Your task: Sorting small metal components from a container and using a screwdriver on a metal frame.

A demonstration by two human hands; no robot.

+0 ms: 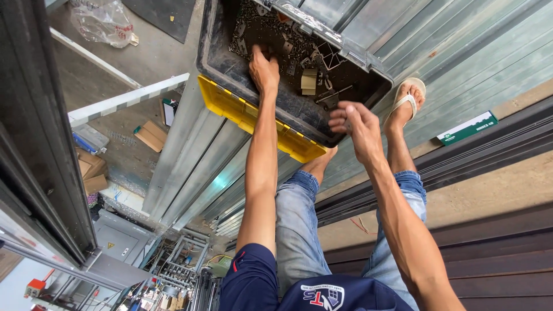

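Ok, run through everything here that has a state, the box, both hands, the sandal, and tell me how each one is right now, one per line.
Black toolbox: open, yellow lid hanging down at the front, inside full of small metal parts.
Left hand: reaching into the box, fingers down among the parts; whether its grip is closed on anything cannot be told.
Right hand: at the box's rim, fingers curled, contents hidden.
Sandal: worn on the foot.
Metal sheets: lying flat under the box.

One black toolbox (pixel 230 63) with one yellow front edge lies under two bare hands, the left hand (pixel 264 70) and the right hand (pixel 352 122). Past the fingers (pixel 256 53) lie too many small metal fittings (pixel 271 31) to count. One sandalled foot (pixel 406 101), one green-and-white carton (pixel 468 128) and one plastic bag (pixel 103 22) lie beyond them.
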